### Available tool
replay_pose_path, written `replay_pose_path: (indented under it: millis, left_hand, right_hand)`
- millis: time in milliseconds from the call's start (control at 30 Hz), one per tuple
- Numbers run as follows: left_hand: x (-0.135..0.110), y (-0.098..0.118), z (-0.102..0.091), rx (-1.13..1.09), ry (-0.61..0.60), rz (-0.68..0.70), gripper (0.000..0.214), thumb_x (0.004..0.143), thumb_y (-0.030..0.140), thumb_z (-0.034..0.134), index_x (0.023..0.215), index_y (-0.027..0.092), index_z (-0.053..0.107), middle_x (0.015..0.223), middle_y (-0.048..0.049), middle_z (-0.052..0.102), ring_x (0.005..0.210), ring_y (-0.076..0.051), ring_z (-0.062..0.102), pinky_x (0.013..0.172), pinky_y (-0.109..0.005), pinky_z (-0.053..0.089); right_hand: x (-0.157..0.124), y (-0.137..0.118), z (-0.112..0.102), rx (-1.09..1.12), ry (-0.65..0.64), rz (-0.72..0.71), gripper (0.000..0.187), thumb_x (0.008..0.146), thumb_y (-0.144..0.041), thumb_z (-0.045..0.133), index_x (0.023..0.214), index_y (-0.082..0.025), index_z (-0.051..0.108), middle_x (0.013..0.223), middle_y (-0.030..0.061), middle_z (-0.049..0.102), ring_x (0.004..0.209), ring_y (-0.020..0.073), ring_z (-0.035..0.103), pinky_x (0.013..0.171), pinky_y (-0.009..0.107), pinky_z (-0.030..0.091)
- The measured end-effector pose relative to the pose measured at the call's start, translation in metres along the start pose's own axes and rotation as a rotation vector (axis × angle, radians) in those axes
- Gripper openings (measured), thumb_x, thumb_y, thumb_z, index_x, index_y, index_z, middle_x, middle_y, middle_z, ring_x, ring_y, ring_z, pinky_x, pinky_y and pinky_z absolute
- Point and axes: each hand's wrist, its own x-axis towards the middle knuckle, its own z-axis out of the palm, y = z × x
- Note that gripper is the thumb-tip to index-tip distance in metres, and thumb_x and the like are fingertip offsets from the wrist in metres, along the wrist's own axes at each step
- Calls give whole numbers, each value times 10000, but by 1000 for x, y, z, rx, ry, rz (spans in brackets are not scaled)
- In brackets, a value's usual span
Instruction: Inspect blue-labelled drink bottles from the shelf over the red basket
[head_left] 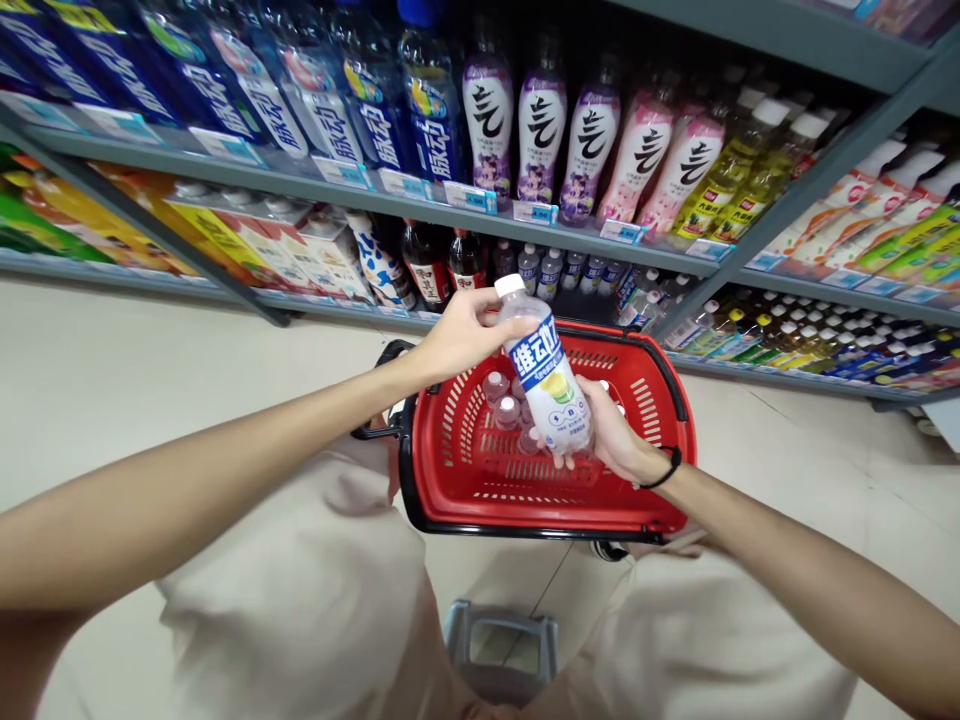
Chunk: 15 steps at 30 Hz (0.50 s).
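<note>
Over a red shopping basket (450, 490) I hold a drink bottle (551, 385) with a white cap, a blue-and-white label and a lemon picture. My left hand (480, 328) grips it near the neck, thumb across the upper label. Lower down, my right hand (607, 425) wraps round the bottle's base, fingertips showing underneath. The bottle leans, cap toward the shelves. Inside the basket, several small white-capped bottles (507, 412) stand on the left side, partly hidden behind the held one.
Ahead, a grey shelf (292, 178) carries blue-labelled bottles (431, 110) and purple-labelled bottles (541, 130). Small bottles (551, 272), cartons and dark drinks fill the lower level. Below me are my knees and a grey stool (501, 640). Pale floor tiles (112, 370) lie at the left.
</note>
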Motion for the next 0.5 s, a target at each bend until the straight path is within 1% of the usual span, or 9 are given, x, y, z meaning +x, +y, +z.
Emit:
replay_pose_path:
  millis: [100,167,233,300,367,433,500]
  left_hand:
    - [5,-1,-3,5,77,-34,626,680,692,885,882,113,757,850,-89,764,681,-145,651,593,-220,507]
    - [7,1,-4,0,99,-34,601,691,687,871,842,121,737,812,-78,748,636,-128,623,560,-213,488]
    - [8,3,-6,-14,113,-32,565,693,649,872,841,123,728,807,-78,743,624,-127,622,543,-214,493]
    - [8,4,-6,-38,124,-28,521,697,597,880,865,129,724,844,-83,753,674,-144,658,573,-218,527]
    - [9,3,-7,-54,148,-13,475,727,561,874,869,140,708,879,-87,759,754,-164,695,639,-229,569]
    - [10,-1,-6,-56,175,-6,453,771,561,852,852,149,683,878,-86,756,800,-178,711,690,-244,596]
    - [11,-5,-5,-39,184,-26,455,804,577,830,861,153,672,868,-84,753,815,-187,720,716,-259,614]
  right_hand:
    - [-2,-3,-5,22,-57,-51,649,1035,-523,229,1235,-69,648,845,145,753,531,196,664,455,266,516]
    - [-4,-4,-9,41,-85,-119,600,994,-521,320,1164,-63,669,860,156,751,621,212,695,533,289,572]
    - [-6,-3,-13,47,-94,-197,575,956,-566,450,1135,-69,677,885,160,754,701,227,711,613,319,614]
    - [-8,-3,-14,54,-64,-263,590,915,-613,598,1173,-88,671,951,154,763,734,228,712,653,344,636]
    - [-11,-3,-13,74,1,-316,618,876,-609,727,1248,-121,653,1065,138,766,771,219,713,683,361,656]
    - [-14,-3,-11,104,64,-352,634,856,-573,807,1298,-149,643,1169,127,755,820,205,714,725,365,674]
    - [-15,-3,-11,135,103,-364,625,847,-550,843,1290,-147,664,1209,129,751,851,193,713,761,358,684]
